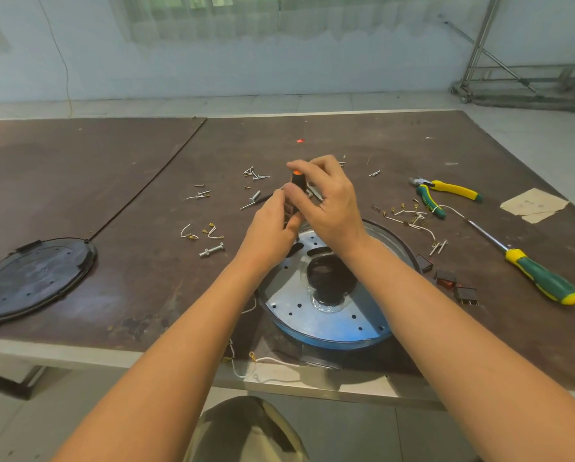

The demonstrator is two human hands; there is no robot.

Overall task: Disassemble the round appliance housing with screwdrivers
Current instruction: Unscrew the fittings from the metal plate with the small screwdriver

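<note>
Head view of a brown workbench [129, 195]. The round appliance housing [312, 328], a blue-rimmed shell with a perforated metal plate and a dark central opening, lies flat at the near edge of the bench, directly in front of the person. Both hands meet above its far rim. The right hand [329, 201] curls its fingers and thumb round the top of an upright black-handled screwdriver [296, 181] with an orange cap. The left hand [272, 225] pinches the lower part of the same handle. The tip is hidden behind the hands, so it probably bears on the plate, but contact cannot be confirmed.

Loose screws [256, 175] lie scattered beyond the hands, and a bolt [211, 251] lies to the left of the housing. Cut white wires with brass terminals [409, 215] lie to the right. Yellow-and-green pliers [446, 195] and a green-and-yellow screwdriver [543, 278] rest well apart from the hands on the right side. Small dark components [446, 278] sit just beside the housing's right rim. A black round cover [36, 278] lies flat at the far left, and a paper scrap [533, 205] lies near the right edge.
</note>
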